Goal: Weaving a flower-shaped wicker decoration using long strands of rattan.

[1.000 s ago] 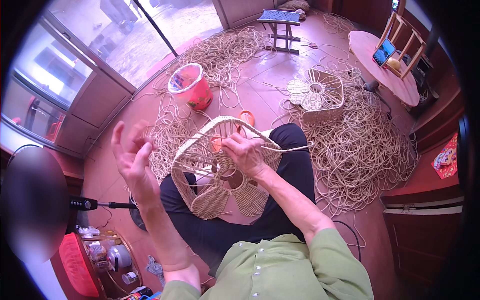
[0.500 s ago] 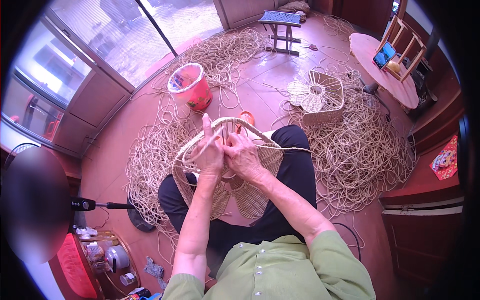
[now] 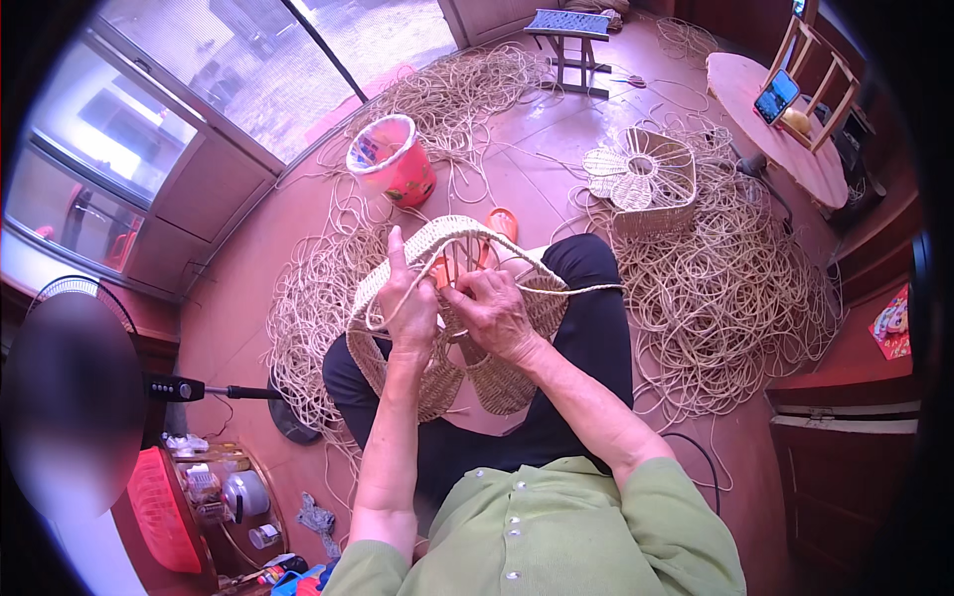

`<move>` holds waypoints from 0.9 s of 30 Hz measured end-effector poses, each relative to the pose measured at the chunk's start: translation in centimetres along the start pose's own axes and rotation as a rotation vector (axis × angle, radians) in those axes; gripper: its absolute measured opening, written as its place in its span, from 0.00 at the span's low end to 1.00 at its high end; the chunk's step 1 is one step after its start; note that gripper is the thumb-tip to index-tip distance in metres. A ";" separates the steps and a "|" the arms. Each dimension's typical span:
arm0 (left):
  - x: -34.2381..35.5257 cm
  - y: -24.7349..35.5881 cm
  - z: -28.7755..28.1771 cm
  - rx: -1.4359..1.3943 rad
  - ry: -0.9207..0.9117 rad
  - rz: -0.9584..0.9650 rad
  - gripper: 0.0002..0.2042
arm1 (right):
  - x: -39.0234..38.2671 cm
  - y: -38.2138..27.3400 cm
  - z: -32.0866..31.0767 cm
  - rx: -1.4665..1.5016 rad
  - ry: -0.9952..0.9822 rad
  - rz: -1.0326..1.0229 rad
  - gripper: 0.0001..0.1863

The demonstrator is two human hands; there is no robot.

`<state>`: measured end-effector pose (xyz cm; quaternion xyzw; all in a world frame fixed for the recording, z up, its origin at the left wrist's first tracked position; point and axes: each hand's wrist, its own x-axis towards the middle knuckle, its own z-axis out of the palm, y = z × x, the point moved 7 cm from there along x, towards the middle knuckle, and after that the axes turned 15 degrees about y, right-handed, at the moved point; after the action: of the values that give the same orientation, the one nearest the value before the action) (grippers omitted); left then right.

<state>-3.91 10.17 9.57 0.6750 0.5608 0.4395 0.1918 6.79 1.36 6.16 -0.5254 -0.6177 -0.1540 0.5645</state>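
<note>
A half-woven basket (image 3: pixel 505 389) of pale cord rests across my lap, petal-shaped panels towards me and a thick braided rim at the far side. Bare frame rods show inside that rim. My left hand (image 3: pixel 408 310) is inside the basket's rim, its index finger pointing up and the other fingers curled in. A loop of cord (image 3: pixel 372 316) passes beside it. Close by, my right hand (image 3: pixel 494 314) pinches a cord against the rods; the fingertips are partly hidden. Another stretch of cord (image 3: pixel 593 288) runs right across my knee.
Heaps of loose cord (image 3: pixel 720 328) lie on both sides. A flower-patterned woven basket (image 3: pixel 664 217) sits on the right heap. Ahead are a red bucket (image 3: pixel 407 177) and a small stool (image 3: pixel 566 45). A fan (image 3: pixel 75 397) stands left; a round table (image 3: pixel 740 109) holds a phone (image 3: pixel 776 96).
The view has shifted slightly, moving the room right in the picture. The basket's far rim has tilted and shows more of its braided face. Both hands stay close together at the rods.
</note>
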 end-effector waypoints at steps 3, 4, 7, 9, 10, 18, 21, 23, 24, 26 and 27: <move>-0.6 -0.1 -0.8 -0.170 0.018 -0.091 0.37 | -0.3 0.6 0.1 -0.010 0.007 0.019 0.16; -0.9 -0.7 -1.3 -0.223 0.007 -0.234 0.37 | -0.4 0.5 0.2 -0.018 0.008 0.027 0.16; -0.4 -2.8 -1.2 -0.519 0.011 -0.432 0.33 | -0.2 0.7 0.2 -0.009 -0.002 0.030 0.17; -0.3 -3.9 -1.4 -0.865 -0.044 -0.642 0.29 | 0.0 0.1 -0.1 0.002 0.014 0.017 0.18; 0.0 -3.9 -1.8 -0.946 -0.186 -0.682 0.31 | -0.1 0.1 -0.2 0.001 0.009 0.015 0.18; -2.8 -1.0 -7.2 -0.475 -0.860 -0.403 0.21 | 0.2 -0.7 -2.1 0.122 0.054 -0.009 0.13; -2.2 -1.2 -7.6 -0.346 -0.953 -0.190 0.20 | 0.3 -1.1 -2.2 0.119 0.054 -0.023 0.09; -1.7 -0.5 -7.1 -0.225 -1.006 0.100 0.20 | -0.3 -1.3 -1.9 0.115 0.017 -0.045 0.09; -1.8 0.2 -6.9 -0.095 -1.037 0.390 0.20 | -0.6 -1.4 -1.6 0.120 -0.018 -0.066 0.09; -1.7 2.1 -6.9 0.065 -1.059 0.589 0.22 | -1.1 -1.0 -1.2 0.116 -0.024 -0.039 0.10; -0.3 2.3 -7.3 -0.212 -1.019 0.164 0.24 | -1.1 -0.7 -1.1 0.105 -0.021 -0.017 0.10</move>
<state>-8.41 7.48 15.12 0.8218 0.2939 0.1234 0.4723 6.61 -0.34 5.87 -0.4912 -0.6354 -0.1205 0.5835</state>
